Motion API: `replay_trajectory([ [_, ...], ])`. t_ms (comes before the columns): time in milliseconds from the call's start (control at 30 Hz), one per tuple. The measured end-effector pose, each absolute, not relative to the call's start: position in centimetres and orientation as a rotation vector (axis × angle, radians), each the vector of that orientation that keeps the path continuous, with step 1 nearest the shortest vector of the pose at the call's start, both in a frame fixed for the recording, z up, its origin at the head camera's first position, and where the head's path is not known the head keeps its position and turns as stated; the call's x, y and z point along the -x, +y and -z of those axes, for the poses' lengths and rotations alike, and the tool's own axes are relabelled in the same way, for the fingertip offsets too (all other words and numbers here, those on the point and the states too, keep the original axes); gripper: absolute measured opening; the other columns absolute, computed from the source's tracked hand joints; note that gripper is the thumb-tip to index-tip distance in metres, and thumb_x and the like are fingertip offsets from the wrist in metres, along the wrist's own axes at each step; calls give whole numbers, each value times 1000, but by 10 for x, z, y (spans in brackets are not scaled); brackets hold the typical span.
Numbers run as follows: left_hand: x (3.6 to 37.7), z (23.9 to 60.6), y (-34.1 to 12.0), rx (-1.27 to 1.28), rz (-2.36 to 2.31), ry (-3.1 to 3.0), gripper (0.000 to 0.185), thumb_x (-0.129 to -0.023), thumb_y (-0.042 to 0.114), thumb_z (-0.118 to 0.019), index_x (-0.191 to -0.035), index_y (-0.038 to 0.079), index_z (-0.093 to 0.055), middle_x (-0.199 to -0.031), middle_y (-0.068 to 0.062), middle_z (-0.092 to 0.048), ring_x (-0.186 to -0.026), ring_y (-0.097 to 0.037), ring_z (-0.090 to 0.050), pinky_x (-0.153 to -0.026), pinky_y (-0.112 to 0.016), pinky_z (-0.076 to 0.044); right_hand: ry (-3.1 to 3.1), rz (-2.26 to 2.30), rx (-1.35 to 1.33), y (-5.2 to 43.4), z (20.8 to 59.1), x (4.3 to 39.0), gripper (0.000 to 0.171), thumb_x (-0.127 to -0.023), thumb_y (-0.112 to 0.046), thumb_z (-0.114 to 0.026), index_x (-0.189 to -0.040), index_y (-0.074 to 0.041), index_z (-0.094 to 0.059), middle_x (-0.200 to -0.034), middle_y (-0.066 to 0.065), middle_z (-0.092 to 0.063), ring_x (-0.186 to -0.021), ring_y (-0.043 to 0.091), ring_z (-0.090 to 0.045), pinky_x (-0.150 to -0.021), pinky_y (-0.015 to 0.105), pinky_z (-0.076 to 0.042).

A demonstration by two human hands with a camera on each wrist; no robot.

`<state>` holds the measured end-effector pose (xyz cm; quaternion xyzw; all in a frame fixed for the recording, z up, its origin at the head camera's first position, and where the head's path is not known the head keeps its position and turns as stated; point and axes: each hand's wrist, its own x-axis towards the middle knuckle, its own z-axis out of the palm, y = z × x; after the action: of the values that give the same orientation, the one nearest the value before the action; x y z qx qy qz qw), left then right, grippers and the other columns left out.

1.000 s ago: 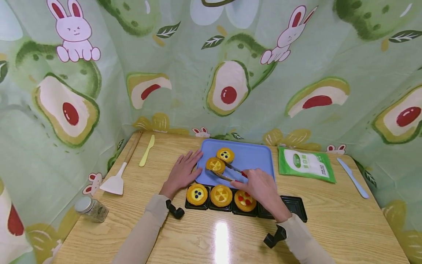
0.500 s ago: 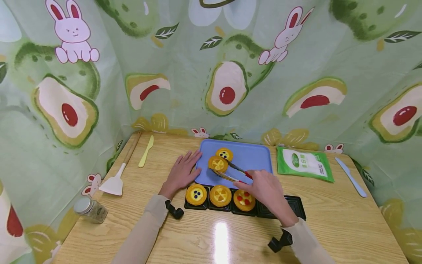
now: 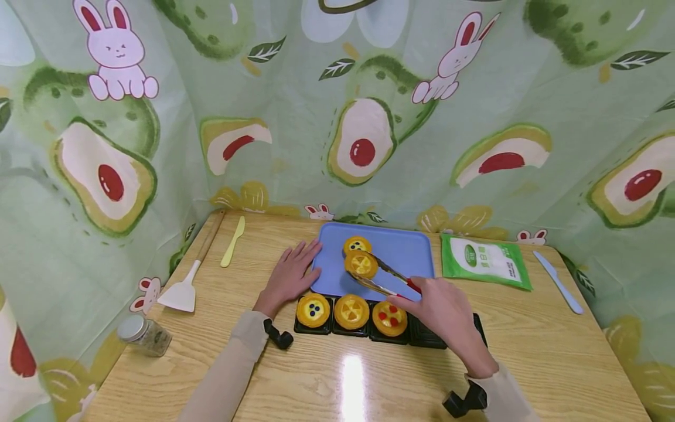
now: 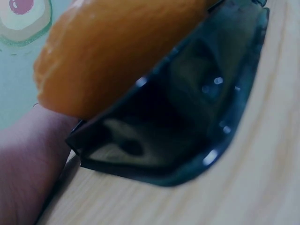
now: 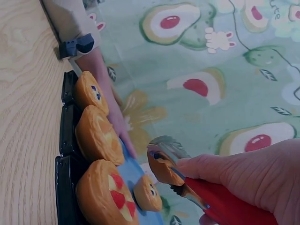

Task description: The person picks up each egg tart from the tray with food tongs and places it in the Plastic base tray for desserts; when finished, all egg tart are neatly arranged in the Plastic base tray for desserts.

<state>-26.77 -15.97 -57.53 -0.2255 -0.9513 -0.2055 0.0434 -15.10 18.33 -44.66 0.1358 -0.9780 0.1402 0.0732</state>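
While the left hand (image 3: 289, 276) lies flat, fingers released, beside the blue tray (image 3: 408, 253), the right hand (image 3: 442, 306) grips tongs (image 3: 384, 279) clamping a tart (image 3: 361, 264).

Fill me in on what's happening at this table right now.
A person's right hand grips tongs that clamp a yellow-topped tart above the blue tray, where one more tart sits. The left hand rests flat against the tray's left edge. In front, a row of black cups holds three tarts; the cups nearest the right hand are empty.
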Motion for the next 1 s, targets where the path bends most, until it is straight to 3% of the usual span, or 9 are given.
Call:
replay_trajectory([
  [333, 269, 577, -160, 707, 635, -2900, 66, -108, 48, -44, -167, 22, -29, -172, 3, -26, -160, -31, -20, -127, -58, -14, -3025, -473, -232, 214, 433, 128, 56, -86, -69, -73, -81, -14, -67, -52, -5, -37, -45, 14, -37, -44, 29, -24],
  [667, 270, 578, -162, 687, 618, -2908, 67, -108, 49, -43, -168, 23, -27, -173, 4, -24, -161, -28, -18, -128, -55, -11, -3086, -484, -72, 241, 423, 101, 71, -85, -72, -71, -108, -6, -77, -56, -3, -43, -52, 16, -43, -48, 31, -32],
  [733, 269, 578, -161, 691, 623, -2904, 67, -108, 49, -43, -168, 23, -27, -173, 3, -25, -160, -29, -18, -128, -55, -12, -3105, -465, -47, 247, 423, 95, 70, -85, -74, -69, -104, -7, -76, -58, -2, -44, -53, 16, -43, -49, 32, -32],
  [867, 268, 577, -159, 703, 635, -2907, 67, -108, 48, -44, -168, 22, -27, -173, 3, -25, -160, -31, -19, -128, -56, -13, -3148, -444, -4, 257, 423, 84, 62, -86, -76, -67, -81, -15, -64, -58, -2, -40, -53, 17, -40, -51, 32, -27],
  [1000, 268, 577, -159, 687, 607, -2931, 67, -108, 50, -41, -168, 26, -24, -173, 7, -22, -161, -27, -16, -128, -54, -11, -3150, -428, 10, 265, 426, 74, 60, -86, -75, -67, -71, -18, -54, -58, -3, -39, -52, 16, -38, -51, 31, -24],
])
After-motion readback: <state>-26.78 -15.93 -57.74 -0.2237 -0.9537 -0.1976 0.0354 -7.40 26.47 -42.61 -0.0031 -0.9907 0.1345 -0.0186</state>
